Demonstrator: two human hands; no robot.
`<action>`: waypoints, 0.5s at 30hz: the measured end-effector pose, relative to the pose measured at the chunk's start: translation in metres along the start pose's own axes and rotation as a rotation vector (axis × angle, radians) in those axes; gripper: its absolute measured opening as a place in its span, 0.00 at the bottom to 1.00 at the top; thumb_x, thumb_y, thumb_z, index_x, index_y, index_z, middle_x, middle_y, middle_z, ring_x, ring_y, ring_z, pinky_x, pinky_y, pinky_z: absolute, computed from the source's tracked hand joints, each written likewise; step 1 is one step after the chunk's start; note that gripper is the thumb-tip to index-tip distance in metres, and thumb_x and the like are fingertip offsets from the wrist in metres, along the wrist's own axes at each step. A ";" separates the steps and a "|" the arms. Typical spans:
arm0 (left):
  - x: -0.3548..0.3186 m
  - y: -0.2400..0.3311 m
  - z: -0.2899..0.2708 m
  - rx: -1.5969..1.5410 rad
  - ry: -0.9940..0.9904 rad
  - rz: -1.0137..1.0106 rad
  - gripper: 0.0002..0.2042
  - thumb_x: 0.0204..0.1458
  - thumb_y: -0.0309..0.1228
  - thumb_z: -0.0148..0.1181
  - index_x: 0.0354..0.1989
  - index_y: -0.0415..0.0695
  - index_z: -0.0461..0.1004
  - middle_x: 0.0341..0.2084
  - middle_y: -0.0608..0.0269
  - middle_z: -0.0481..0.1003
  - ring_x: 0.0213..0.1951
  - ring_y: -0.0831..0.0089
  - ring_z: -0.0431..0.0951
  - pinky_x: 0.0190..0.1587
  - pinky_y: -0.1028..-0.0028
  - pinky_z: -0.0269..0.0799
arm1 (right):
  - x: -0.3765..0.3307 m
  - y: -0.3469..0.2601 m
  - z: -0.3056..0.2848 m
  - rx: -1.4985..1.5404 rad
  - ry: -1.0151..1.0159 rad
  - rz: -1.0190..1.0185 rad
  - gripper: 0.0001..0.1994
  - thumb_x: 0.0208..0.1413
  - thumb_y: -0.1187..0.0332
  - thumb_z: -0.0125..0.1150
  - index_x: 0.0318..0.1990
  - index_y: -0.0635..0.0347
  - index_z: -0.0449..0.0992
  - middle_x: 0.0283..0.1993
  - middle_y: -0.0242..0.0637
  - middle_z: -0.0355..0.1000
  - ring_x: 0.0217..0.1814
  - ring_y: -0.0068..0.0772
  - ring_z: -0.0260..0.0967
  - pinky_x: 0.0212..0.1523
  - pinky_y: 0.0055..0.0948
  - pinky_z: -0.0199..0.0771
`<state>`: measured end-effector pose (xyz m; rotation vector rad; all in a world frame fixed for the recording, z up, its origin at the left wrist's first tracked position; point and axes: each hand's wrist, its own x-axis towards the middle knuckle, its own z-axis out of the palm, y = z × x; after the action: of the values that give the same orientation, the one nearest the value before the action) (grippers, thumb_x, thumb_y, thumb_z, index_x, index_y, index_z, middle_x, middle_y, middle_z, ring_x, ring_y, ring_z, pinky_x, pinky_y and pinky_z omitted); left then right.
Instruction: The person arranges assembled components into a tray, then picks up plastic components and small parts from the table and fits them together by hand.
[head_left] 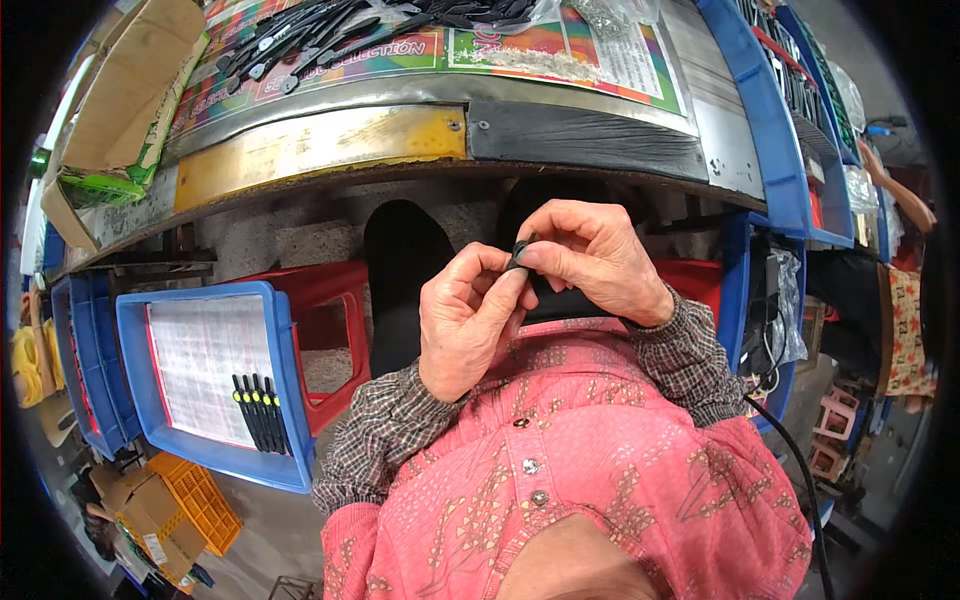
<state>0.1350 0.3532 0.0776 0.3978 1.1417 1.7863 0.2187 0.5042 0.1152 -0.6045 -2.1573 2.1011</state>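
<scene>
Above my lap, my left hand and my right hand meet, thumbs and fingertips pinched together. Between them is a small black piece, mostly covered by the fingers, so its kind does not show. To the left, a blue plastic tray lined with a printed sheet holds several slim black pieces with yellow-green spots, laid side by side. On the table beyond my hands, a loose heap of long black plastic pieces lies on colourful printed sheets.
The table's worn front edge runs across beyond my hands. An opened cardboard box is at its left end, a blue bin at its right. A red stool stands beside the tray. A black cable hangs at right.
</scene>
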 end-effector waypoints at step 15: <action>0.007 -0.006 -0.021 1.460 0.103 1.153 0.13 0.42 0.19 0.59 0.39 0.31 0.70 0.27 0.51 0.71 0.22 0.67 0.72 0.22 0.73 0.69 | -0.004 0.002 -0.005 0.039 -0.053 0.045 0.10 0.49 0.80 0.62 0.40 0.68 0.74 0.30 0.30 0.71 0.27 0.13 0.66 0.26 0.14 0.68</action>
<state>0.1202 0.3488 0.0604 2.1524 2.4579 1.3924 0.2239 0.5073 0.1147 -0.6060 -2.1439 2.2007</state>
